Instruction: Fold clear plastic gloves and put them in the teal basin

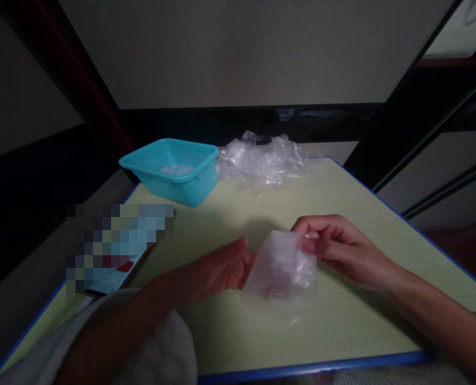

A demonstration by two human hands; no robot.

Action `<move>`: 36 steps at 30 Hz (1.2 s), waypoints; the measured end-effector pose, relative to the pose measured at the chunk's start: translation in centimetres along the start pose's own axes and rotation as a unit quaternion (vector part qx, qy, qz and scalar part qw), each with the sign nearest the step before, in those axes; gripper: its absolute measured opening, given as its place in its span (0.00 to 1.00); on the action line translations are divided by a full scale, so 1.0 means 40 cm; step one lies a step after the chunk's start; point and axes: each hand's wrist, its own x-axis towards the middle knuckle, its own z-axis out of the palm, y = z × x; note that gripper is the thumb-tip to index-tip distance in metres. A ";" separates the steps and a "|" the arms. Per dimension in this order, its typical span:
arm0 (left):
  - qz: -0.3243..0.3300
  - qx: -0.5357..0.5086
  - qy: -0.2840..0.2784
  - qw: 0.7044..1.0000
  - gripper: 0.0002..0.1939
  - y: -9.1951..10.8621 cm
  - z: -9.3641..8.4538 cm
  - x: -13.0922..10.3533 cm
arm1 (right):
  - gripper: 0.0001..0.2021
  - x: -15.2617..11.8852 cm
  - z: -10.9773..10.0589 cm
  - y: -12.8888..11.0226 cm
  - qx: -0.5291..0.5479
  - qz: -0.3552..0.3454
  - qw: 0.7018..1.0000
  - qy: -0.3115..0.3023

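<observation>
A small clear plastic bag (280, 267) is held up over the table, and its lower part is blurred. My right hand (337, 246) pinches the bag's upper right corner between thumb and fingers. On the other side, my left hand (225, 267) is at the bag's left edge with its thumb raised apart from the fingers. Its fingertips are partly hidden by the bag, and a pinkish patch shows through the plastic. I cannot tell whether they are inside the bag or behind it.
On the pale table (366, 315) with blue edging, a turquoise plastic basket (177, 182) stands at the back left, with something whitish inside. A heap of clear plastic bags (264, 158) lies beside it. A phone (113, 275), partly pixelated, lies at the left.
</observation>
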 end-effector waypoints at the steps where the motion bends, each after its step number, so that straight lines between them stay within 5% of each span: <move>1: -0.006 -0.022 0.013 1.000 0.34 -0.003 0.004 0.003 | 0.06 0.009 -0.004 0.006 0.034 0.032 0.999 0.016; 7: -0.006 -0.070 0.151 0.986 0.16 -0.018 0.021 0.017 | 0.06 0.052 -0.013 0.046 0.134 0.168 0.973 0.079; 16: 0.033 -0.092 0.264 0.960 0.13 -0.012 0.023 0.031 | 0.17 0.060 0.000 0.056 0.191 0.158 0.959 0.134; 26: 0.061 -0.105 0.292 0.949 0.07 -0.011 0.020 0.032 | 0.23 0.057 0.027 0.071 0.186 0.131 0.965 0.132; 36: 0.049 -0.084 0.311 0.946 0.08 -0.011 0.016 0.028 | 0.11 0.057 0.022 0.074 0.172 0.137 0.969 0.112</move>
